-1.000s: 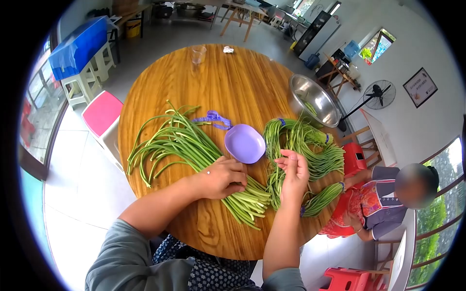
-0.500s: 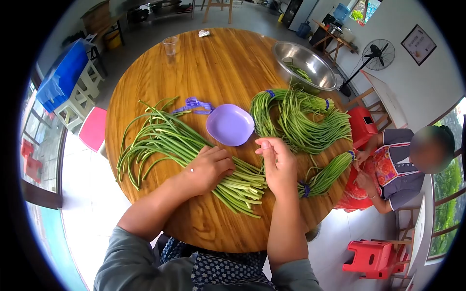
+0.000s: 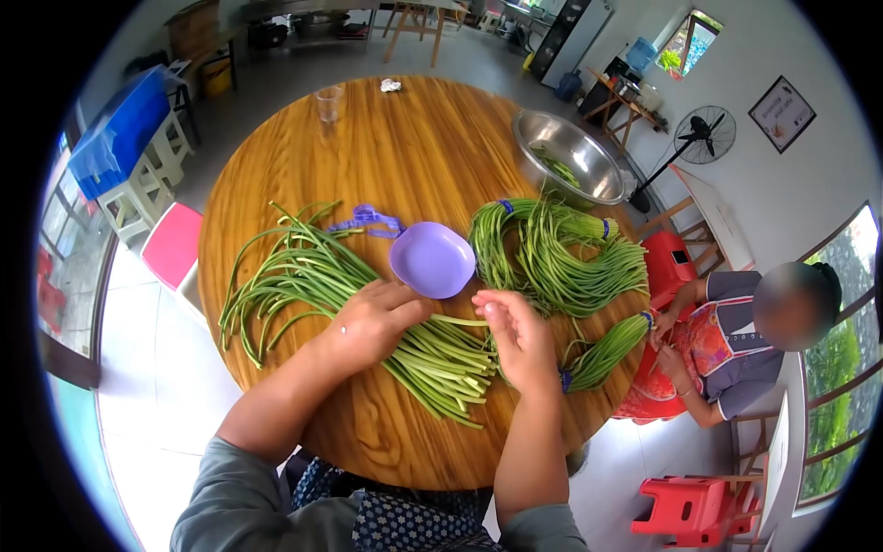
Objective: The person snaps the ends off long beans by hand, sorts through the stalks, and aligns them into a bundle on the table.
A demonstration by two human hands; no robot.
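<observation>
Raised since earlier: one stalk (image 3: 462, 321), over the bunch (image 3: 437, 366) on the surface (image 3: 432, 166), gripped by left hand (image 3: 375, 317), perhaps pinched by half-curled right hand (image 3: 522, 342) too. Likely light, bendy, snappable; best held near the end.

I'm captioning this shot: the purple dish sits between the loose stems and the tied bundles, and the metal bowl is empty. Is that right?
Not quite: the metal bowl isn't empty; the head view shows green pieces inside. The purple dish does sit between the loose stems and the tied bundles.
</observation>
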